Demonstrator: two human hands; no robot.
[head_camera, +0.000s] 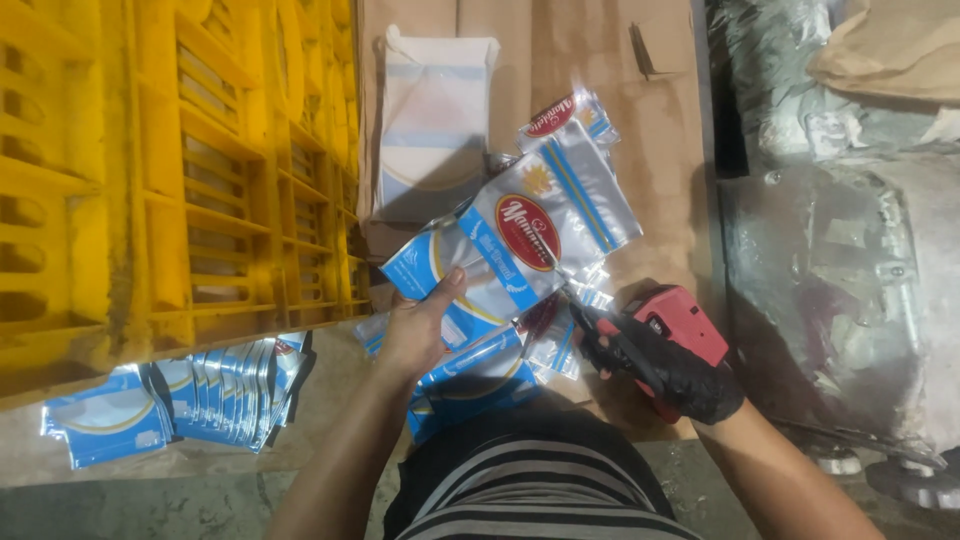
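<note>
Left hand: your left hand is bare and closed on the pouch; the thumb lies on its front near the lower left corner, the other fingers are hidden behind it.

Pouch: it is a flat silver and blue packet with a red oval label in the middle. You hold it up, tilted, above your lap and over the brown cardboard.

Right hand: your right hand wears a black glove and is closed around the handles of the scissors.

Scissors: the blades point up and to the left, and their tip touches the lower right edge of the pouch. I cannot tell how wide the blades are open.

Red tool: a red tool with a black part lies just behind your gloved hand, on the cardboard.

Other pouches near: more packets of the same kind lie under the held one, close to your knees. 1 small packet lies higher on the cardboard.

Stack at left: a fanned row of blue packets lies on the floor, under the edge of the yellow crate.

White bag: a white bag lies flat on the cardboard, beside the crate.

Right side: a grey, dusty machine part is well apart from your hands.
</note>
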